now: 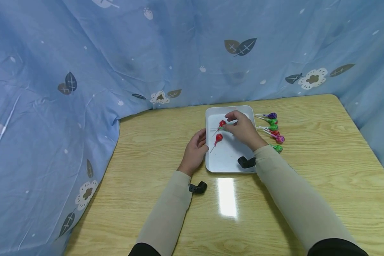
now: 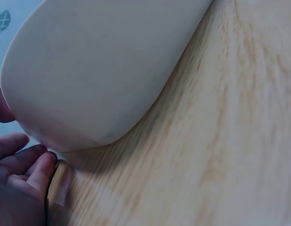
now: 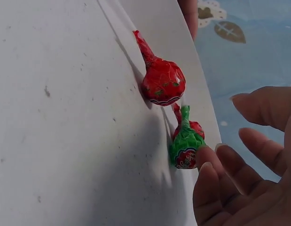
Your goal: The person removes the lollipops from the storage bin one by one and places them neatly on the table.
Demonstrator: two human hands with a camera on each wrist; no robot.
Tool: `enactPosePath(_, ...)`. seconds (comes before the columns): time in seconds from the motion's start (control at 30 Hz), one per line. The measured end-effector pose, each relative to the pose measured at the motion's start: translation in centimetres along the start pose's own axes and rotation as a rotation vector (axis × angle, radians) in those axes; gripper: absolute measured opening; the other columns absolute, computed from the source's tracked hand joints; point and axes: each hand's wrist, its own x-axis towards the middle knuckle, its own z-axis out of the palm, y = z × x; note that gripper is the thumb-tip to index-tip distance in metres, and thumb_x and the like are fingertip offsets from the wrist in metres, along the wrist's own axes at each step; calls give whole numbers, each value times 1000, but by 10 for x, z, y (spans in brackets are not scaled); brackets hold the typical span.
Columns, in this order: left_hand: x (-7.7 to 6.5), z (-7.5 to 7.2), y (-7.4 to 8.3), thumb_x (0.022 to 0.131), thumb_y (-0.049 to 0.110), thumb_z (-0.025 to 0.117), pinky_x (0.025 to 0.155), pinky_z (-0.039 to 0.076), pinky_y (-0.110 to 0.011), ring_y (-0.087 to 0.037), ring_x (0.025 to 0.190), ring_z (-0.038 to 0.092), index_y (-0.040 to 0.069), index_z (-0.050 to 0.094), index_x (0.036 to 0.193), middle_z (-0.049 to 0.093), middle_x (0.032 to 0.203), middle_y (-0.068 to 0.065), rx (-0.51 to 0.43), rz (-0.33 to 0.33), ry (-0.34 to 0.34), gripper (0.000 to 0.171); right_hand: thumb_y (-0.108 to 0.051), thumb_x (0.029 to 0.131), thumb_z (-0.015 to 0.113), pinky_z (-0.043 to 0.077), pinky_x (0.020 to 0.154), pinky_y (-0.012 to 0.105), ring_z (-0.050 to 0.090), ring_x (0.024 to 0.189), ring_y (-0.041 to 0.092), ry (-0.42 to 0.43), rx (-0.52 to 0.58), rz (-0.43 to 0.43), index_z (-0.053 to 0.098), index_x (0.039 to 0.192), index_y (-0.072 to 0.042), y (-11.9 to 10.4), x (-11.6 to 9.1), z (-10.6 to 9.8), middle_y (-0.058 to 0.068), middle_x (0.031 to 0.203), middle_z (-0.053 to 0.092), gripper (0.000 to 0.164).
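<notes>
A white tray (image 1: 230, 165) lies on the wooden table. My left hand (image 1: 195, 151) holds its left side, thumb at the rim and bent fingers (image 2: 35, 165) along the outer wall. Over the tray, my right hand (image 1: 241, 129) pinches a green lollipop (image 3: 187, 148) by its wrapped candy, between thumb and index finger; the other fingers are spread. Right beside the green one is a red lollipop (image 1: 222, 123), partly hidden behind it in the right wrist view. Nearer to me, another red lollipop (image 1: 219, 137) rests in the tray, its stick pointing toward the left rim.
Several wrapped lollipops lie on the table right of the tray, among them a purple one (image 1: 271, 115), a pink one (image 1: 280, 139) and a green one (image 1: 277, 148) partly behind my right sleeve. A blue patterned curtain (image 1: 192, 53) hangs along the table's far and left edges.
</notes>
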Motion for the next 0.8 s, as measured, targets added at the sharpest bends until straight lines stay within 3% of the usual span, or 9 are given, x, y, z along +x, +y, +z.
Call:
enactPosePath(0.47, 1, 0, -1, 98, -5, 53, 115, 47, -31, -18, 141, 55, 5, 45, 165, 54, 159, -8, -6, 20, -5, 68, -11, 104, 72, 55, 91, 47, 60, 113, 34, -56, -74, 14, 69, 125, -2, 9, 2, 5, 17, 134, 58, 23)
enactPosePath(0.8, 0, 0, -2, 99, -5, 52, 114, 47, -32, -17, 140, 55, 5, 44, 165, 54, 159, -8, -3, 21, -5, 68, -4, 104, 68, 52, 99, 52, 59, 115, 35, -47, -110, 2, 70, 124, -2, 14, 3, 8, 18, 132, 61, 20)
